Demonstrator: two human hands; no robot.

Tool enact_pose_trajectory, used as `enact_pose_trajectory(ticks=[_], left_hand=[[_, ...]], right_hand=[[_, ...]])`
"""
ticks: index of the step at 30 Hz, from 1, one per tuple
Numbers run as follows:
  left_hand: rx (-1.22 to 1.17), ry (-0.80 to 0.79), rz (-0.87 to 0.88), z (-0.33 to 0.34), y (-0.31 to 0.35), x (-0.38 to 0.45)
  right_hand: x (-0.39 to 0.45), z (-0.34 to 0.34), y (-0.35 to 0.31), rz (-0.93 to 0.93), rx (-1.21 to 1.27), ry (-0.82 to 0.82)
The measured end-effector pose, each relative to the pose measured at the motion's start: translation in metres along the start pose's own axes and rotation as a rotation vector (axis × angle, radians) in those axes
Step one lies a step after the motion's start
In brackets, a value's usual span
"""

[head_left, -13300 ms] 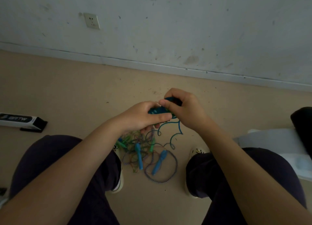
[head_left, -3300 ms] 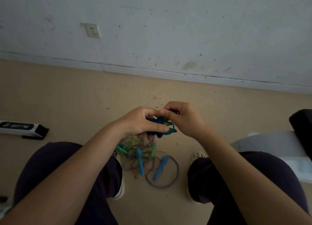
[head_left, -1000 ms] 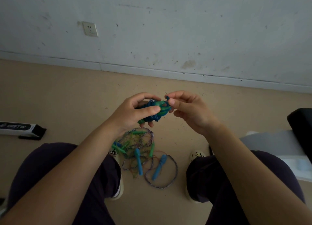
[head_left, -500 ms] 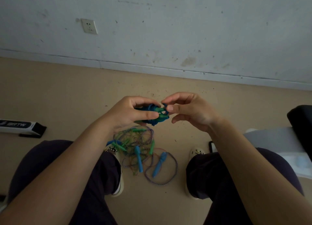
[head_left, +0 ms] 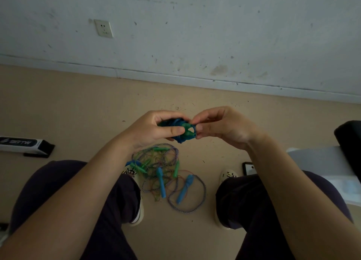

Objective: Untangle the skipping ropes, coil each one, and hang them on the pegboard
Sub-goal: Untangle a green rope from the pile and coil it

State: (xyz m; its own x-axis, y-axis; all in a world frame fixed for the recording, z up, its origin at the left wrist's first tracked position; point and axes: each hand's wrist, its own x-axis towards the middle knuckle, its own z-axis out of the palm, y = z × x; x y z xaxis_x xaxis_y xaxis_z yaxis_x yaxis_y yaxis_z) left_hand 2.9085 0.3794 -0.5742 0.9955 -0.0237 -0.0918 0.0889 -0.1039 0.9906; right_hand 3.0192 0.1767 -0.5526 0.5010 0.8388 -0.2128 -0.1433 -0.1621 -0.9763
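Scuffed pale wall meets a tan floor (head_left: 58, 107), with a wall socket (head_left: 103, 28) above the skirting line. On that floor, between the person's two shoes, lies the tangled pile of skipping ropes (head_left: 166, 173): green and blue handles, a striped cord looping out toward the right shoe, thin green and reddish cords knotted through it. Well left of the pile rests a long white and black box (head_left: 25, 145); right of the pile, beyond the right knee, sits a pale grey surface (head_left: 320, 162).

Above the pile, held in the air, is the coiled blue-green rope (head_left: 181, 129). The likeliest trouble, as I judge it, is the bundle springing loose: the cord looks stiff and tightly wound, so if the free end is not tucked securely the turns could unwind and drop back onto the pile, tangling again. No pegboard is in view, so the carry to it is a further chance to lose the coil.

The left hand (head_left: 156, 130) is curled round the bundle, thumb pressed across its front. The right hand (head_left: 220, 127) pinches narrowly at the bundle's right end with thumb and fingertips, apparently on the cord's end; the exact strand held is too small to tell.
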Motion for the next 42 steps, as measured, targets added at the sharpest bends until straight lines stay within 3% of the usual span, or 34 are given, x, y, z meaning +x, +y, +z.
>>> enact_pose_trajectory(ticks=[7, 31, 37, 42], left_hand=[[-0.002, 0.016, 0.010, -0.001, -0.002, 0.001], [0.011, 0.026, -0.030, -0.002, 0.001, 0.000], [0.053, 0.056, -0.038, -0.003, -0.002, 0.002], [0.157, 0.146, -0.054, -0.002, -0.005, 0.003]], right_hand=[[0.000, 0.002, 0.001, -0.008, -0.041, -0.017], [0.006, 0.005, 0.008, -0.079, 0.169, -0.063], [0.008, 0.007, 0.009, -0.084, 0.172, 0.027], [0.009, 0.013, 0.010, -0.107, 0.007, 0.126]])
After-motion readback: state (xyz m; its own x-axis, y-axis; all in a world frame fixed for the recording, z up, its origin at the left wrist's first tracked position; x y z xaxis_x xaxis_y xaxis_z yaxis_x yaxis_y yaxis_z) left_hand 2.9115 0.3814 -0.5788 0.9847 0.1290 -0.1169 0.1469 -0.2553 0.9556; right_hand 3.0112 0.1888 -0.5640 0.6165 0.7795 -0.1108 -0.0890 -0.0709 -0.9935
